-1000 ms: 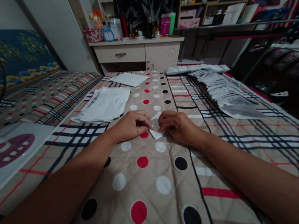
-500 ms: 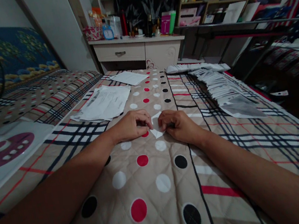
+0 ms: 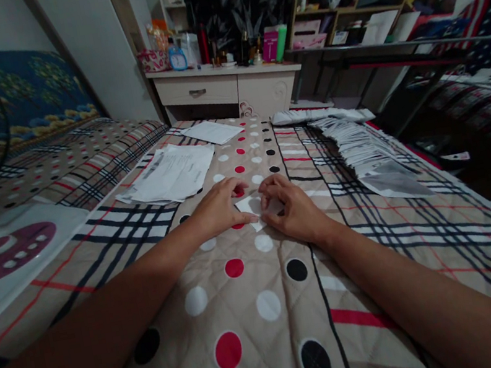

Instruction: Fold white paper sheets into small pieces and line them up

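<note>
Just creased white paper (image 3: pixel 250 204) under fingers (image 3: pixel 247 217)

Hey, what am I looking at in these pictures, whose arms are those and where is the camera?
There is no machine here. A person wears one camera on the head, looking forward and down, so the two arms reaching in from below are that person's own. The left hand and right hand meet over a small paper lying on a dotted, checked quilt. The left fingers press it down, and the right fingers seem to pinch its edge. To the left lies a pile of printed sheets, and to the right a long row of folded pieces. A dresser stands behind.
</note>
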Available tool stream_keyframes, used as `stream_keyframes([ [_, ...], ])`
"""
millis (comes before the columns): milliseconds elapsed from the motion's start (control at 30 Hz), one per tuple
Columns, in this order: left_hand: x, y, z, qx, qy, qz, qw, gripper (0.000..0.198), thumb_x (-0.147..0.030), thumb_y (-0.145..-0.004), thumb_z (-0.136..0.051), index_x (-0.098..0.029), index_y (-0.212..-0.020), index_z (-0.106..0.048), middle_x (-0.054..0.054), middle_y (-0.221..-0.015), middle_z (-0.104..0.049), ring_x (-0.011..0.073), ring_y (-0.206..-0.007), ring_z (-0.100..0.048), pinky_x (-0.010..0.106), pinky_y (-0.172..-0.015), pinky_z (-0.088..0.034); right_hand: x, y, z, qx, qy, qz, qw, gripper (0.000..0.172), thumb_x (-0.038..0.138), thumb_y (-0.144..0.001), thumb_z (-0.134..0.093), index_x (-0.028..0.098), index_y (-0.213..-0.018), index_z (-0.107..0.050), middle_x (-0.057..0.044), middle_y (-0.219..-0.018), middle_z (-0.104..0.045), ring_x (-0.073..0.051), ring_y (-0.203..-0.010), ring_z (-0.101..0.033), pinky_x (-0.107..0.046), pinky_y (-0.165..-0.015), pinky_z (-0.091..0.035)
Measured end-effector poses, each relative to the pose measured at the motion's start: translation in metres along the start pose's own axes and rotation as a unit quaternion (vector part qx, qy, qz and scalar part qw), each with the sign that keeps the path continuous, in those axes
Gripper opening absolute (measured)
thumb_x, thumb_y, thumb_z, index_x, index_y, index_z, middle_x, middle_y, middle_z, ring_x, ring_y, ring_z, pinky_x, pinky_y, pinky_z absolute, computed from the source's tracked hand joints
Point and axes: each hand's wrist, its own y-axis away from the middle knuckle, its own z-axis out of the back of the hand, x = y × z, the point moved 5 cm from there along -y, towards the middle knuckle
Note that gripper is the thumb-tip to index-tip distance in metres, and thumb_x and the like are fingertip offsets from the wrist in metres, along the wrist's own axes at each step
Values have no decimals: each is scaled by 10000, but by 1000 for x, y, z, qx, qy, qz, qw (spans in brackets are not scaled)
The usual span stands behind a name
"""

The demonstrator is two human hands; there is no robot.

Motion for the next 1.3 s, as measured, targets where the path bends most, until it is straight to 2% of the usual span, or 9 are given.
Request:
stream_keyframes([
  [133,4,0,-3,16,24,39,999,821,-378,-543,-875,-194,-1249,-499,44,-993,-621,196,-867,-607,344,-780,-507,-16,3,4,-46,55,-133,989,704,300,-597,-820,199,-1225,-518,-112,-1192,-574,-237,-961,-580,-360,-788,-470],
  [200,5,0,-4,21,22,47,998,860,-379,-536,-878,-199,-1279,-484,32,-968,-616,181,-821,-598,334,-753,-501,-21,4,4,-26,85,-200,976,770,386,-591,-837,198,-1264,-513,-91,-1080,-642,-230,-873,-599,-337,-722,-449],
  [333,9,-1,-5,18,37,49,998,877,-398,-511,-887,-211,-1277,-501,10,-924,-613,157,-758,-581,310,-707,-493,-19,3,6,17,140,-235,962,398,483,-622,-808,201,-862,-660,-18,-742,-641,-174,-664,-549,-273,-574,-328],
  [467,10,-1,-5,3,82,41,996,807,-406,-504,-889,-206,-1212,-558,0,-883,-619,144,-726,-576,273,-649,-482,-19,4,3,24,64,-215,974,376,453,-659,-779,188,-567,-528,49,-528,-459,-105,-526,-411,-245,-497,-240],
  [667,5,1,-9,62,155,59,984,338,-393,-663,-783,-138,-865,-692,4,-730,-662,141,-647,-592,228,-558,-422,-19,5,-5,-16,-149,-198,969,259,352,-678,-752,160,-620,-587,41,-573,-515,-93,-539,-443,-214,-475,-292],
  [867,7,-3,-4,46,195,101,974,234,-293,-794,-598,-122,-645,-659,-12,-548,-598,103,-489,-519,204,-477,-350,-23,3,-6,-23,-283,-224,933,193,334,-689,-693,146,-696,-645,8,-582,-597,-91,-477,-500,-206,-452,-379],
  [1033,8,-5,-4,1,238,127,963,143,-204,-832,-525,-137,-817,-651,-16,-607,-628,120,-492,-581,217,-496,-427,-27,1,-2,-57,-314,-227,920,206,278,-673,-679,177,-833,-598,23,-588,-631,-107,-456,-579,-195,-441,-440],
  [1167,11,-2,4,-77,117,109,984,194,-235,-808,-650,-173,-991,-647,-14,-669,-664,141,-555,-614,248,-560,-455,-29,3,4,-101,-303,-250,914,300,259,-675,-675,215,-919,-505,81,-503,-589,-124,-387,-578,-172,-369,-411],
  [1300,-15,6,21,-172,-133,-33,976,144,-249,-791,-716,-184,-912,-672,46,-904,-702,205,-859,-637,334,-770,-447,-28,5,6,-142,-289,-263,909,263,275,-689,-659,221,-866,-472,73,-525,-608,-146,-403,-615,-182,-361,-434],
])
